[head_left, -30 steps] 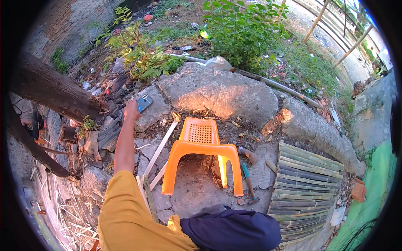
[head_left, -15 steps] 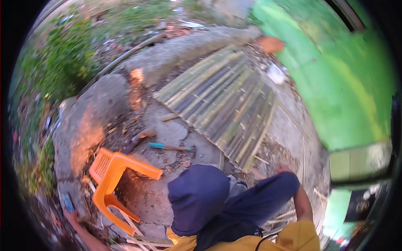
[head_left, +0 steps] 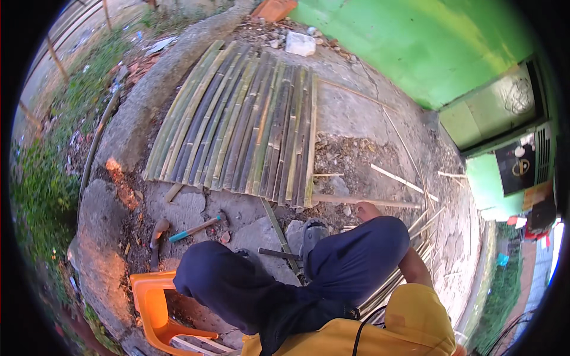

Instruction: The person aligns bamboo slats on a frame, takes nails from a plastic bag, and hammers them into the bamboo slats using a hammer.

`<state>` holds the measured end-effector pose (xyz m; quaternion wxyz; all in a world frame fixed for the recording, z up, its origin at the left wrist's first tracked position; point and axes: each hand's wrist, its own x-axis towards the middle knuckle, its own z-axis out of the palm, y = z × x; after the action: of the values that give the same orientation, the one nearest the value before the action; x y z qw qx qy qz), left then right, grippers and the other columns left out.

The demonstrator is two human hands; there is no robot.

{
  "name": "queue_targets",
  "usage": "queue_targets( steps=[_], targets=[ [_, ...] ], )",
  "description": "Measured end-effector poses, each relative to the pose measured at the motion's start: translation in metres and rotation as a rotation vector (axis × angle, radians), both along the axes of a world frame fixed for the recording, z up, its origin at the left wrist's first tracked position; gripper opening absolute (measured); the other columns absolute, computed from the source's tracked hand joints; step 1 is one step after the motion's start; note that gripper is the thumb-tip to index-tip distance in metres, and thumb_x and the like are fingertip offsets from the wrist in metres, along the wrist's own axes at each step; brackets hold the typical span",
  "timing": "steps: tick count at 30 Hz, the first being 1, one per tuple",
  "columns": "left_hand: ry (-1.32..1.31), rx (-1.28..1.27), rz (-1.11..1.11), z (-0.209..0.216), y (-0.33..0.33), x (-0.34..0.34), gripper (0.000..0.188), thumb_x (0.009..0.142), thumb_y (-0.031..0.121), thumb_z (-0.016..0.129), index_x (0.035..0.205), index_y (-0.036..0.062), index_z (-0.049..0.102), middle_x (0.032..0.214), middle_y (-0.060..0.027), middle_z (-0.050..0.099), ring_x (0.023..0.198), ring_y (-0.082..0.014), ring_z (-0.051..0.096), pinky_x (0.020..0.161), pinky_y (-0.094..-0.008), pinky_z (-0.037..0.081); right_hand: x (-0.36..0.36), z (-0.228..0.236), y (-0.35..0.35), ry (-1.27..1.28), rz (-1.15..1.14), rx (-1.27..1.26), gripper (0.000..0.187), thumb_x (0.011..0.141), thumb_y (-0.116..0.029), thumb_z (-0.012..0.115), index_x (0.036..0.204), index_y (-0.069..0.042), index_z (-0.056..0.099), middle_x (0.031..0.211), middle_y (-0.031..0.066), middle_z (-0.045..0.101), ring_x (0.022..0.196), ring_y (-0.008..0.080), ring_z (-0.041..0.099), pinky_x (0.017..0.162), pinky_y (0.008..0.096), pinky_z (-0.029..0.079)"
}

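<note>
Head view has swung toward the bamboo panel (head_left: 237, 127); right hand (head_left: 367, 210) grip: cannot tell.

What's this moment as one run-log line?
Left grip: out of view | right grip: by right knee, near brown strip, hold unclear | bamboo panel: on ground | hammer: on ground | orange chair: lower left

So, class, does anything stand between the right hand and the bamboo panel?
Nothing upright is visible between the right hand and the bamboo panel. Only a wooden pole lies low there, running from near the panel's corner past the hand; whether they touch is unclear.
</note>
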<state>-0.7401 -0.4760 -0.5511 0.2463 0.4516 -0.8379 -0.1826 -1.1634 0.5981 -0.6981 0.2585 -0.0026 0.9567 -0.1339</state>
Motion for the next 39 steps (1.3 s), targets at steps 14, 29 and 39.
queue_targets(
  steps=[14,29,39],
  targets=[
    [-0.551,-0.155,-1.977,0.146,0.540,-0.542,0.039,0.088,0.017,0.074,0.124,0.0096,0.060,0.095,-0.0124,0.069,0.099,-0.0359,0.066,0.087,-0.0465,0.050,0.346,-0.113,-0.084,0.264,-0.444,0.097,0.048,0.089,-0.022,0.067,0.137,-0.016,0.060,0.130,0.0169,0.056,0.128,0.0371,0.050,0.104,0.0485,0.041],
    [-0.953,0.124,-2.066,-0.068,0.610,-0.537,0.053,0.092,0.039,0.073,0.132,0.0071,0.061,0.104,-0.0167,0.074,0.101,-0.0347,0.071,0.089,-0.0443,0.054,0.214,-0.099,-0.083,-0.007,-0.223,0.270,0.031,0.095,-0.024,0.060,0.125,-0.020,0.068,0.132,0.0125,0.058,0.126,0.0316,0.056,0.104,0.0463,0.042],
    [-0.661,0.071,-1.806,-0.099,0.551,-0.576,0.055,0.087,0.038,0.077,0.129,0.0063,0.062,0.113,-0.0220,0.072,0.109,-0.0387,0.068,0.095,-0.0467,0.052,0.199,-0.062,0.020,0.058,-0.257,0.680,0.020,0.096,-0.017,0.054,0.112,-0.017,0.067,0.096,0.0089,0.075,0.094,0.0308,0.074,0.074,0.0457,0.058]
  ],
)
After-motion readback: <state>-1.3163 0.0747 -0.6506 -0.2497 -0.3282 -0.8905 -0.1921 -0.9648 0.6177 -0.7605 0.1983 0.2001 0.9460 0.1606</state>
